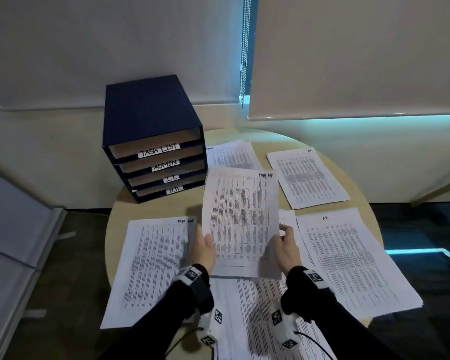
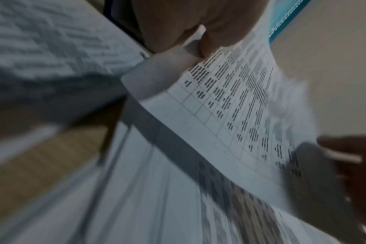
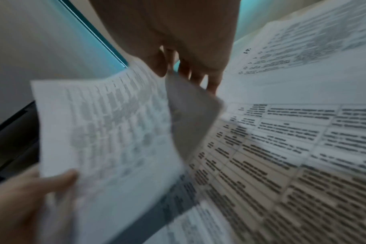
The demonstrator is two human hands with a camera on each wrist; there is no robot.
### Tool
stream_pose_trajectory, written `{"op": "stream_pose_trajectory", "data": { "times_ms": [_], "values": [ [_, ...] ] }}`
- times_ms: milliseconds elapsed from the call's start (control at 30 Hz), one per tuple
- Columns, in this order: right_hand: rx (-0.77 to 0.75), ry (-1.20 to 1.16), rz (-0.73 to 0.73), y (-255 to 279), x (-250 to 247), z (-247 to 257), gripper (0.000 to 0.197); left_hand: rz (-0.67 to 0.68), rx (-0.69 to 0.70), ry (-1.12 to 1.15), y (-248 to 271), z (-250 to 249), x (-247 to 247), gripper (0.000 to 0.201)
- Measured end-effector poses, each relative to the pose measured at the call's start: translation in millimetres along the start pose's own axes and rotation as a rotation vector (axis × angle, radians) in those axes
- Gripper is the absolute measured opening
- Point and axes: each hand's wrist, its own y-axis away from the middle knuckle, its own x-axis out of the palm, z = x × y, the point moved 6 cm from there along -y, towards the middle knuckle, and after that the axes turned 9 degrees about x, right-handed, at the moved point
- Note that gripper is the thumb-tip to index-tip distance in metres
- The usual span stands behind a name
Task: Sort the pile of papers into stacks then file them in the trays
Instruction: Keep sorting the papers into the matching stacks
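Nearest the camera is the unsorted pile (image 1: 247, 320), spread flat on the near edge of the round table (image 1: 364, 178) between both forearms; just above it the left hand (image 1: 204, 252) and right hand (image 1: 287, 249) each pinch a bottom corner of one held sheet (image 1: 240, 222), thumbs on the printed face and fingers curled behind, so both hands are closed on that same page; it stands nearly upright, long axis running away from the person, a bit curled at the right corner; the handwritten tag at its top right looks like "Task List" but it's blurry, so that's my read, not a sure thing; if so, the key relation is simple: the task list stack (image 1: 151, 268) lies flat just left of the left hand, long axis roughly parallel to the sheet, so the left hand is the nearer one and the page only has to swing left and lie down; nothing sits between them; other stuff around: the I.T. stack (image 1: 353, 261) near right, another stack (image 1: 307, 178) far right with a tag I can't read, a fourth stack (image 1: 231, 154) behind the sheet; the blue tray unit (image 1: 151, 120) at far left, labelled TASK LIST, ADMIN, I.T., H.R., shows no paper that I can make out.
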Motion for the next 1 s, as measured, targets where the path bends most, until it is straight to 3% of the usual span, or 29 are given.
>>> {"op": "stream_pose_trajectory", "data": {
  "times_ms": [133,267,467,600,700,833,900,1000],
  "values": [
    [-0.011,0.427,0.018,-3,6,-28,0.038,-0.075,-0.012,0.064,-22,34,-57,0.054],
    [-0.040,0.775,0.032,6,10,-52,0.035,-0.060,-0.115,0.136,-21,86,-122,0.050],
    [-0.033,0.799,0.069,9,11,-52,0.029,0.107,-0.232,0.033,-2,145,-168,0.044],
    [-0.034,0.772,0.065,11,10,-48,0.029,0.070,-0.369,-0.109,-32,220,-175,0.049],
    [-0.030,0.772,-0.033,13,2,-47,0.036,0.097,-0.431,-0.293,-17,186,-169,0.047],
    [0.144,0.812,-0.111,15,-22,-63,0.055,-0.084,-0.534,-0.539,6,134,-164,0.067],
    [0.201,0.848,-0.087,14,-29,-71,0.071,-0.148,-0.341,-0.631,7,95,-145,0.068],
    [0.192,0.920,-0.080,9,-34,-73,0.088,-0.075,0.202,-0.605,3,30,-82,0.042]
  ]
}}
